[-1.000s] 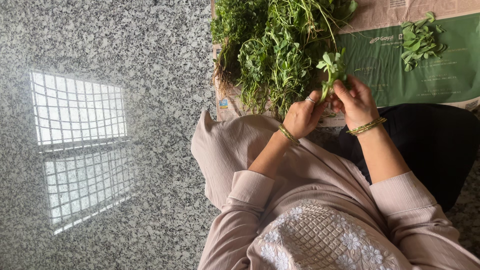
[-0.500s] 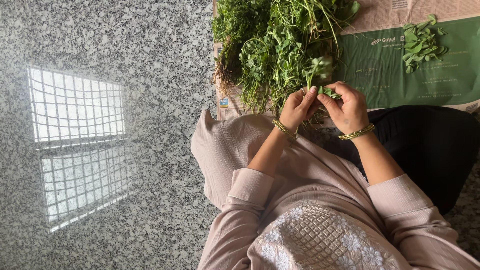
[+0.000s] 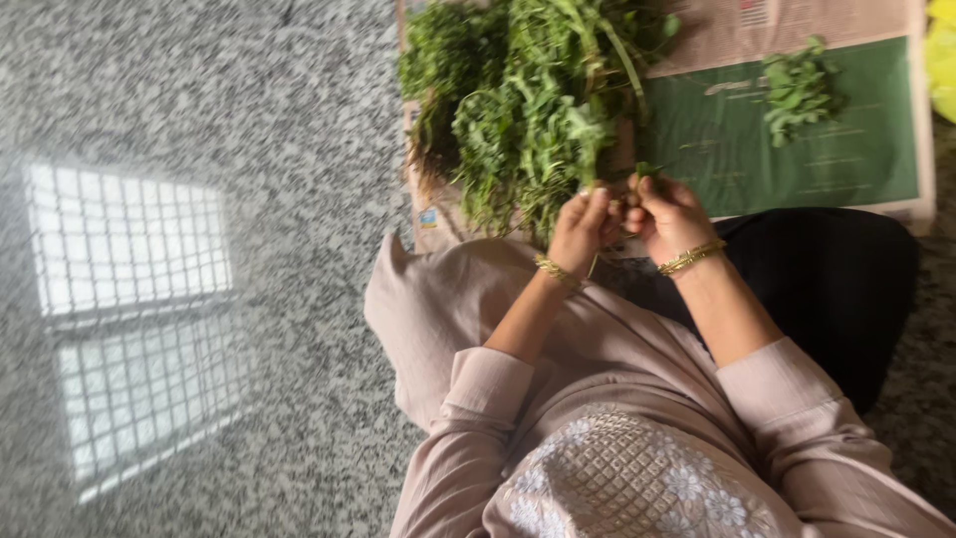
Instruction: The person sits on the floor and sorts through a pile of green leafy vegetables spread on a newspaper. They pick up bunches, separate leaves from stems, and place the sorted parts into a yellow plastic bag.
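granite floor (image 3: pixel 249 120); both hands, left (image 3: pixel 578 227) and right (image 3: pixel 669 214), pinch a sprig (image 3: pixel 645 171); a hard tug could snap it.

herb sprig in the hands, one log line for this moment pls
left hand: pinching herb sprig | right hand: pinching same sprig | big herb pile: on newspaper | picked leaves: apart, right

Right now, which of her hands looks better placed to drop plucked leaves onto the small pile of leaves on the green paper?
Probably the right hand: it pinches the herb sprig and sits nearer the small leaf pile. The left hand is over by the big bunch of greens.
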